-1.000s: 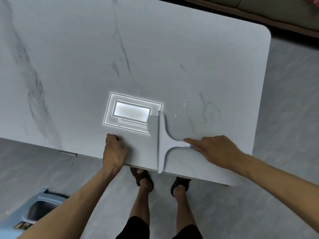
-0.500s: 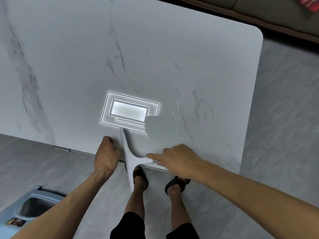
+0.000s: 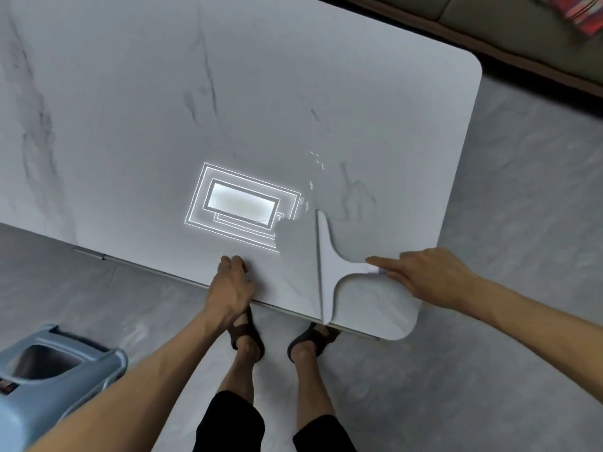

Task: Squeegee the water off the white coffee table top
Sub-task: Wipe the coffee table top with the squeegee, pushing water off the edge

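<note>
The white marble-patterned coffee table top [image 3: 228, 102] fills the upper view. A white T-shaped squeegee [image 3: 328, 259] lies flat on it near the front right corner, its long blade running from the table's front edge inward. My right hand [image 3: 424, 275] grips the squeegee's handle from the right. Small water droplets [image 3: 315, 168] glint on the top just beyond the blade. My left hand [image 3: 230, 285] presses on the table's front edge, left of the squeegee, fingers curled and holding nothing.
A ceiling light's bright rectangular reflection [image 3: 241, 202] shows on the table top. A light-blue plastic stool [image 3: 49, 370] stands at the lower left on the grey floor. My sandalled feet [image 3: 277, 340] are under the table's front edge. A sofa base [image 3: 489, 14] runs behind the table.
Half a second ago the squeegee hung over the front edge beside my left hand; my right hand has carried it back right and set the blade down again on the table.
</note>
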{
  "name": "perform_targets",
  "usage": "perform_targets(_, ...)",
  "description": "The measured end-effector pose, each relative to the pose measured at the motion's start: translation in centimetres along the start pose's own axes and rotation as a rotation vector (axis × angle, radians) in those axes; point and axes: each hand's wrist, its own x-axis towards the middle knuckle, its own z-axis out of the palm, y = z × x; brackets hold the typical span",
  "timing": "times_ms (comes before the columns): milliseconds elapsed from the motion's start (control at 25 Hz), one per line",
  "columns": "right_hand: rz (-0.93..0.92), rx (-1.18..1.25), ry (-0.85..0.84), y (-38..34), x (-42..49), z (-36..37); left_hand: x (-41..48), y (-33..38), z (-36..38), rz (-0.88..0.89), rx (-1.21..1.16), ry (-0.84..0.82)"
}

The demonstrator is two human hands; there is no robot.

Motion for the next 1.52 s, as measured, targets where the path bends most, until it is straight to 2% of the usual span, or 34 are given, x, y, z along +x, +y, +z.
perform_targets(200,0.070,-0.107,-0.002,3.9,-3.5,-2.0,0.7,1.1,1.1,-0.072,0.098,-0.081)
perform_targets(360,-0.147,-0.109,-0.049,-0.6,-2.1,-1.4,0.3,0.4,0.5,-0.068,-0.035,-0.049)
perform_targets(480,-0.329,-0.061,-0.157,-5.8,1.1,0.7,-0.1,-0.8,0.2,-0.060,-0.105,-0.032)
perform_targets(600,-0.384,-0.093,-0.158,-6.7,2.7,1.5,0.2,-1.0,0.0,-0.038,-0.082,-0.061)
perform_targets(680,-0.339,-0.096,-0.119,-4.2,2.1,1.4,0.3,-0.5,0.1,-0.047,-0.079,-0.069)
perform_targets(920,-0.034,-0.146,-0.061,5.8,-2.0,-2.5,0.6,0.5,0.6,-0.062,-0.044,-0.082)
perform_targets(1000,-0.032,-0.171,-0.048,6.0,-2.7,-3.4,0.7,0.3,0.6,-0.084,-0.061,-0.014)
perform_targets(1040,-0.066,-0.170,-0.056,5.2,-2.5,-3.4,0.6,0.1,0.6,-0.117,-0.088,0.071)
perform_targets(1120,-0.189,-0.129,-0.098,1.5,-0.9,-3.0,0.5,-0.5,0.2,-0.193,-0.199,0.282)
perform_targets(1200,-0.324,-0.075,-0.128,-3.8,2.2,-1.9,0.5,-1.5,-0.1,-0.205,-0.317,0.400)
perform_targets(1280,-0.407,-0.054,-0.160,-9.4,6.0,-0.9,0.8,-2.7,-0.6,-0.197,-0.349,0.444)
perform_targets(1360,-0.409,-0.031,-0.149,-12.7,9.6,-0.7,1.2,-4.0,-1.3,-0.168,-0.323,0.461)
perform_targets(1520,-0.330,-0.005,-0.003,-10.6,12.4,-1.8,1.6,-5.1,-2.4,-0.143,-0.215,0.382)
